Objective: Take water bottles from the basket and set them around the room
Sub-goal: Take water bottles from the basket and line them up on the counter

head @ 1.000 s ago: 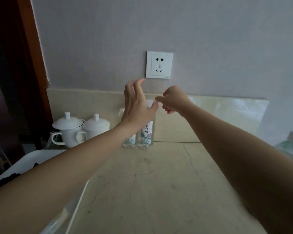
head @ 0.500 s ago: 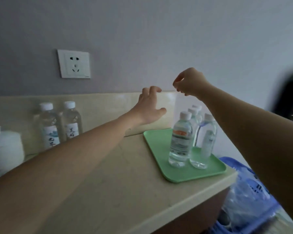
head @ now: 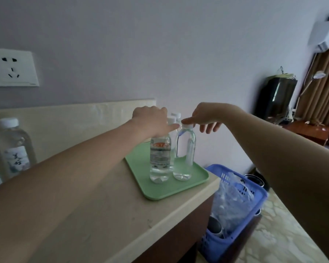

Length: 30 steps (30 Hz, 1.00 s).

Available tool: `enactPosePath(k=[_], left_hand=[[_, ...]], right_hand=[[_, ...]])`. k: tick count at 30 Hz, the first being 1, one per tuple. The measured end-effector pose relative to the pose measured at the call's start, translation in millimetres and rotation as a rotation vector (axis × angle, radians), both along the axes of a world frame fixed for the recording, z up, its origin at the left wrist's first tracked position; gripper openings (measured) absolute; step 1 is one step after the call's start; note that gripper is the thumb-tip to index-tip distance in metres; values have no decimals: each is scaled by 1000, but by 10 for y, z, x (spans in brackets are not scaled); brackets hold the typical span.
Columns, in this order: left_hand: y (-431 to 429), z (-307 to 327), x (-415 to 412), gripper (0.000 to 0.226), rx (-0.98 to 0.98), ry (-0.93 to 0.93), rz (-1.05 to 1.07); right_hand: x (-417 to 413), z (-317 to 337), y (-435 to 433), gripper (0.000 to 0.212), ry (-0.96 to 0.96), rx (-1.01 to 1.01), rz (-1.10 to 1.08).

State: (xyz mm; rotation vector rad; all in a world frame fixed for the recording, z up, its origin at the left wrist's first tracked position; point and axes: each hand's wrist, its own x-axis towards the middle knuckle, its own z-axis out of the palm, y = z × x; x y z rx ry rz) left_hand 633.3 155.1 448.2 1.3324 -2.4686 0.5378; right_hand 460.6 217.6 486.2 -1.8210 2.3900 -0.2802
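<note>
At five o'clock, nearest, the blue basket [head: 254, 194] is seen below the counter's edge, with crinkled plastic inside. Up on the counter [head: 103, 215], the green tray [head: 160, 192] is parked close to the corner at mid-frame. On it the labelled bottle [head: 160, 158] and, touching or just beside it at three o'clock, the clear bottle [head: 184, 154] are stood upright, long axes vertical, caps pointed to twelve.

The labelled bottle is covered from above by the left hand [head: 152, 120]. Its cap is hidden beneath the palm, so whether it is gripped cannot be told. The clear bottle's cap is touched by one outstretched finger of the right hand [head: 207, 116], the rest hung loose, nothing held. Two rear caps [head: 176, 115] are glimpsed behind.

Risk is judged real: the bottles are tall, narrow and tightly packed. A sideways nudge at cap height could topple one into its neighbours, and a faller could be sent off the edge.
</note>
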Motion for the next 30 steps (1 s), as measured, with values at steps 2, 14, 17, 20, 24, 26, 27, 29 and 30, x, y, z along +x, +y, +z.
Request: enactPosePath(k=[2, 14, 17, 20, 24, 26, 27, 29, 30], left_hand=[[-12, 1, 7, 68, 68, -50, 58], [-162, 58, 138, 25, 424, 132, -217], [-154, 9, 132, 36, 339, 90, -117], [-127, -2, 107, 55, 209, 39, -24], [-105, 42, 103, 54, 221, 69, -28], [-100, 46, 122, 51, 272, 113, -57], [-97, 44, 135, 49, 293, 141, -73], [-89, 33, 167, 45, 327, 195, -104], [-87, 26, 183, 43, 344, 220, -118]], right_hand=[[64, -42, -23, 58, 50, -46, 8], [131, 72, 10, 14, -61, 59, 169], [109, 49, -2, 21, -63, 60, 173], [95, -22, -40, 36, 3, 37, 128], [81, -50, -71, 54, 178, 27, 52], [74, -44, -76, 50, 194, 29, 48], [72, -44, -80, 47, 190, 18, 52], [77, -53, -96, 41, 158, 4, 64], [88, -54, -104, 37, 130, 4, 73]])
